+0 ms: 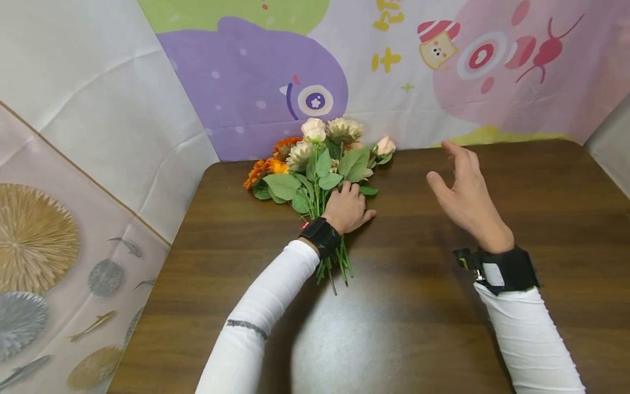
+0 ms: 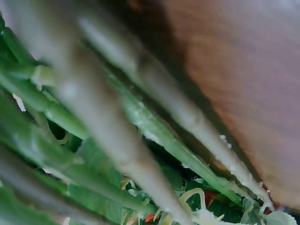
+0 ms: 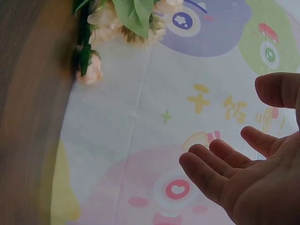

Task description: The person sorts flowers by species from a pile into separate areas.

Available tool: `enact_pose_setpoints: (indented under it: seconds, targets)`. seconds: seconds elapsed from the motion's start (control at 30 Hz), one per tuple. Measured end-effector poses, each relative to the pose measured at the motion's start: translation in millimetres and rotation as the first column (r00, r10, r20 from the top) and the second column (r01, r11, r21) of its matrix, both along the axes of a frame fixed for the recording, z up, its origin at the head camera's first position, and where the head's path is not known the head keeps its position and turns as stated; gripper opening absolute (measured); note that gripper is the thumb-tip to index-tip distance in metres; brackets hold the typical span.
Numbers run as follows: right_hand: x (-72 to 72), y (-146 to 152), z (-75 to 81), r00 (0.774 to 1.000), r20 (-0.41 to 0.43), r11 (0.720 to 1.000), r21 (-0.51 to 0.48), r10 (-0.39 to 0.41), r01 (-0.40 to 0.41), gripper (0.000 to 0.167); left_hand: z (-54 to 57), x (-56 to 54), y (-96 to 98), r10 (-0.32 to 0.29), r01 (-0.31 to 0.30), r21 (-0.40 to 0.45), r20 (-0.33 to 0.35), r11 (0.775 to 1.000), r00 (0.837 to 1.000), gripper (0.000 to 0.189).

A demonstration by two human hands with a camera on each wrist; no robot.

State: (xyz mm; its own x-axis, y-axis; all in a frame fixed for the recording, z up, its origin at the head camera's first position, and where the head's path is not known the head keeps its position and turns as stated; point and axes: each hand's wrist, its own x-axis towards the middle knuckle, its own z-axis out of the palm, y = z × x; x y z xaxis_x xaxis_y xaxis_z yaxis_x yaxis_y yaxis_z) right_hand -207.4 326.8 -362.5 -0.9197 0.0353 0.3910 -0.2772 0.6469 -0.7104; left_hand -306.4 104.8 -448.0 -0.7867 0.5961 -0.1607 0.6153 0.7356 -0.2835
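A bouquet of flowers (image 1: 322, 164) lies on the wooden table, its heads toward the back and its green stems (image 1: 339, 262) toward the front. White, pale pink and orange blooms stand out among broad leaves. My left hand (image 1: 346, 208) is over the stems, palm down, and grips them with curled fingers; the thumb points out to the right. Close up in the left wrist view, green and brownish stems (image 2: 154, 126) cross the picture. My right hand (image 1: 465, 191) hangs above the table to the right of the bouquet, fingers apart and holding nothing. The right wrist view shows its spread fingers (image 3: 206, 176).
The brown table (image 1: 418, 328) meets a cartoon-printed cloth (image 1: 394, 104) at its back edge. A pale pink rose (image 1: 385, 145) sticks out to the bouquet's right. Patterned cloth (image 1: 123, 202) hangs at the left.
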Motion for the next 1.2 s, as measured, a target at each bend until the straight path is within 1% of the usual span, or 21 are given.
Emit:
enact_pose_setpoints:
  seconds: [0.1, 0.27, 0.47, 0.7, 0.83, 0.97, 1.07, 1.2]
  targets:
    - [1.5, 6.4, 0.8, 1.000, 0.005, 1.000, 0.002, 0.002, -0.002, 0.062, -0.2, 0.4, 1.9, -0.003, 0.003, -0.005, -0.006, 1.000, 1.000, 0.067]
    - [4.1, 16.0, 2.6, 1.000, 0.001, 1.000, 0.006, 0.005, -0.005, 0.061, -1.3, 1.0, 3.1, -0.005, 0.006, 0.019, -0.025, 1.000, 1.000, 0.065]
    - [7.3, 27.7, 4.6, 1.000, -0.006, 1.000, 0.013, -0.002, 0.002, 0.059, -2.8, 1.4, 1.6, -0.031, 0.034, 0.053, -0.059, 0.998, 0.998, 0.063]
    - [11.9, 42.8, 4.9, 0.999, -0.050, 1.000, 0.027, 0.010, -0.009, 0.049, -1.5, -0.3, 0.0, -0.034, 0.035, 0.042, -0.023, 0.998, 0.999, 0.064]
    - [14.4, 50.8, 4.8, 0.998, -0.058, 0.999, 0.042, 0.026, -0.024, 0.043, -0.3, -0.9, -1.2, -0.031, 0.031, 0.038, 0.001, 0.999, 1.000, 0.064]
    - [17.5, 57.8, 4.8, 0.999, -0.033, 0.998, 0.065, 0.015, -0.013, 0.030, 0.8, -0.1, -2.7, -0.016, 0.015, 0.045, 0.034, 0.999, 0.999, 0.064]
    - [20.2, 62.8, 4.8, 1.000, -0.003, 0.995, 0.096, -0.004, 0.004, 0.021, 1.1, 0.8, -4.3, -0.013, 0.011, 0.048, 0.042, 0.999, 0.999, 0.063]
    - [23.2, 70.7, 4.5, 1.000, 0.027, 0.990, 0.137, -0.011, 0.008, 0.020, 0.7, 2.1, -6.3, -0.015, 0.013, 0.058, 0.032, 0.998, 0.999, 0.063]
